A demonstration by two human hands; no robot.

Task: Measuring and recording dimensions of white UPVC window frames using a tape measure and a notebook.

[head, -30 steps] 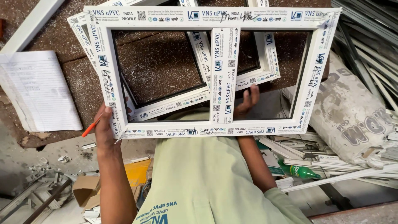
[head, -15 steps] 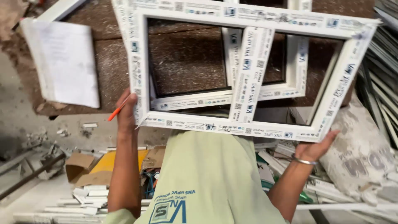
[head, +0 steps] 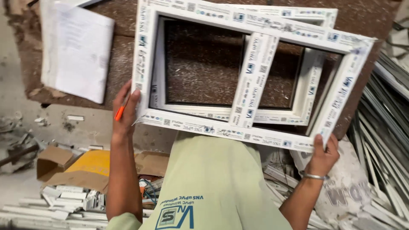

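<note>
The white frame (head: pixel 251 76) lay tilted over the brown bench (head: pixel 200 72), its long axis running left to right between both hands. The left hand (head: pixel 125 110) gripped the near-left corner, fingers closed round the profile with an orange pencil (head: pixel 119 113) tucked in. The right hand (head: pixel 322 155) clasped the near-right corner. A smaller frame (head: pixel 306 93) lay beneath
</note>
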